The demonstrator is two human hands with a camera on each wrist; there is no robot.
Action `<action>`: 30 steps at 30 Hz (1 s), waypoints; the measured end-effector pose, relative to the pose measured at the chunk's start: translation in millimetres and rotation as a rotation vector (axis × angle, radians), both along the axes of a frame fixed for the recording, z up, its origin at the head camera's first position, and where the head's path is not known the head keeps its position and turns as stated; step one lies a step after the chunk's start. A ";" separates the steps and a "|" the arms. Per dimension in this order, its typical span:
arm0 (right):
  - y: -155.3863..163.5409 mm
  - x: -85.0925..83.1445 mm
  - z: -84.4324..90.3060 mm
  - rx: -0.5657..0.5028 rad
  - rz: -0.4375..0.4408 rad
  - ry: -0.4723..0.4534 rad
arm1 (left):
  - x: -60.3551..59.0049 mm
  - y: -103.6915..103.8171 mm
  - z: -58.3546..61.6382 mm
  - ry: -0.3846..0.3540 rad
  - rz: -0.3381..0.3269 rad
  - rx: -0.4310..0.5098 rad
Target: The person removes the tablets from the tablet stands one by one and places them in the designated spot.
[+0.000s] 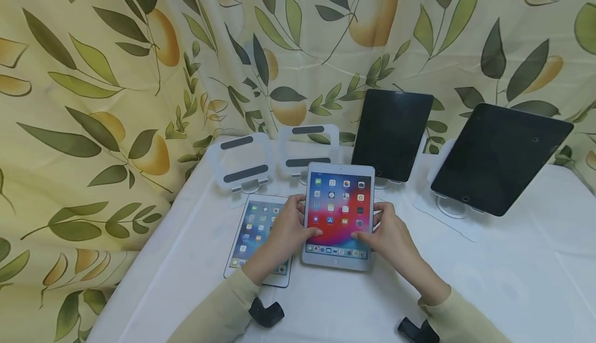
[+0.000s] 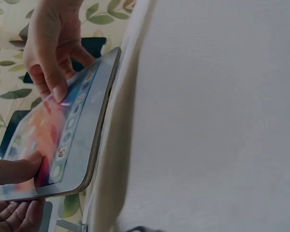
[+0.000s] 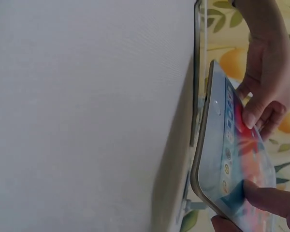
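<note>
Both hands hold a white-framed tablet [image 1: 337,213] upright-tilted above the table, its lit home screen showing app icons on red and blue. My left hand [image 1: 291,224] grips its left edge, thumb on the screen and fingers behind. At the opposite edge my right hand [image 1: 391,229] does the same, its thumb over the lower right of the screen. The right wrist view shows the tablet's lower rim [image 3: 199,169] with a shadow on the cloth beneath. A second lit white tablet [image 1: 253,229] lies on the table, partly covered by the left hand and forearm.
Two white stands with grey pads, the left stand [image 1: 242,162] and the middle stand [image 1: 309,146], are behind the tablets. Farther right, a dark-screened tablet [image 1: 393,133] and a larger dark tablet [image 1: 500,159] lean on stands. White cloth covers the table [image 1: 512,281]; a patterned curtain [image 1: 153,100] hangs behind.
</note>
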State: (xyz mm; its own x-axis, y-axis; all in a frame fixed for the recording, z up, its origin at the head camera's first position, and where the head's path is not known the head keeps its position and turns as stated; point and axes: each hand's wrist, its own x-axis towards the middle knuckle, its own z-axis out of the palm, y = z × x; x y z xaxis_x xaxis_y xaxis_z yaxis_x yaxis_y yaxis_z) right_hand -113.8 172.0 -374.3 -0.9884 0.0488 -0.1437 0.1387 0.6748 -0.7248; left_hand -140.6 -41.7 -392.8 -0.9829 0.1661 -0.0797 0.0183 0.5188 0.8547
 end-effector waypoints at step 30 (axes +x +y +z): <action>0.2 14.7 -26.0 0.121 0.140 -0.078 | 8.8 -10.2 -20.1 0.006 -0.211 -0.239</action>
State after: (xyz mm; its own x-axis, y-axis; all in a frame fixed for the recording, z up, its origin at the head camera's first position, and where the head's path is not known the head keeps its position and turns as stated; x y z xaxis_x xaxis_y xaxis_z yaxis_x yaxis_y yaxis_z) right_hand -99.0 172.2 -400.3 -0.9729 -0.0663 -0.2217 0.0905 0.7730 -0.6279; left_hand -131.7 -51.9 -412.8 -0.9292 0.3440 -0.1352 0.1521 0.6894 0.7083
